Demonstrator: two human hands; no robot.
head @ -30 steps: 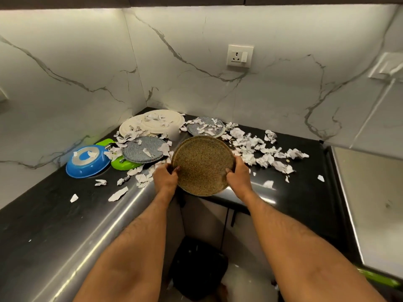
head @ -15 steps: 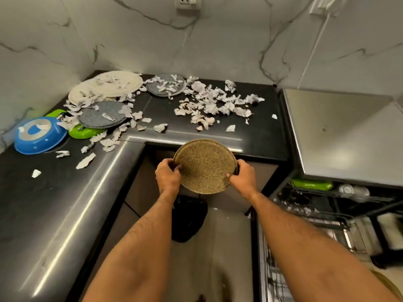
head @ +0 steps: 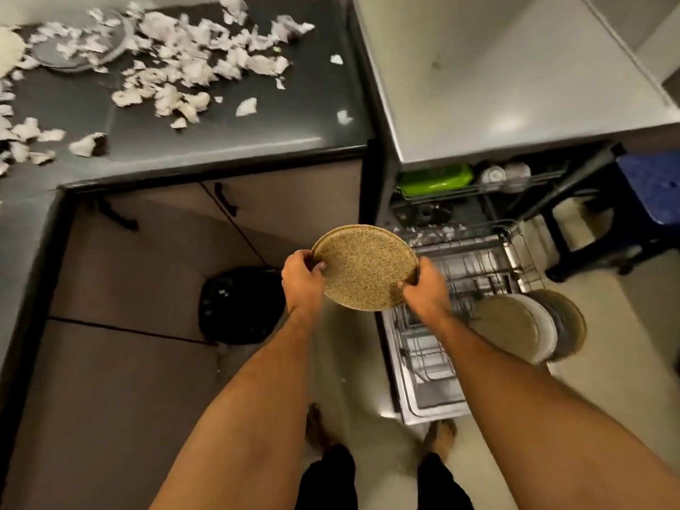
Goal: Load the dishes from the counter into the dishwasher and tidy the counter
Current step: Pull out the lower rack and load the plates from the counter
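Observation:
I hold a round speckled brown plate (head: 364, 268) in both hands above the floor, at the left edge of the open dishwasher. My left hand (head: 302, 285) grips its left rim and my right hand (head: 425, 288) grips its lower right rim. The pulled-out lower rack (head: 460, 274) is just right of the plate and holds several plates (head: 530, 327) standing on edge. A green container (head: 436, 178) sits in the upper rack. On the dark counter (head: 239, 138) a grey plate (head: 79, 49) lies under torn paper scraps (head: 191, 68).
A black bin (head: 241, 303) stands on the floor below the counter corner. Cabinet doors with black handles (head: 224, 198) run under the counter. The dishwasher's grey top (head: 515, 75) is at upper right, a blue stool (head: 651, 193) beyond it. My bare feet show at the bottom.
I have lifted the speckled plate off the counter and carried it right and down to the open dishwasher's lower rack. My view has swung down and right.

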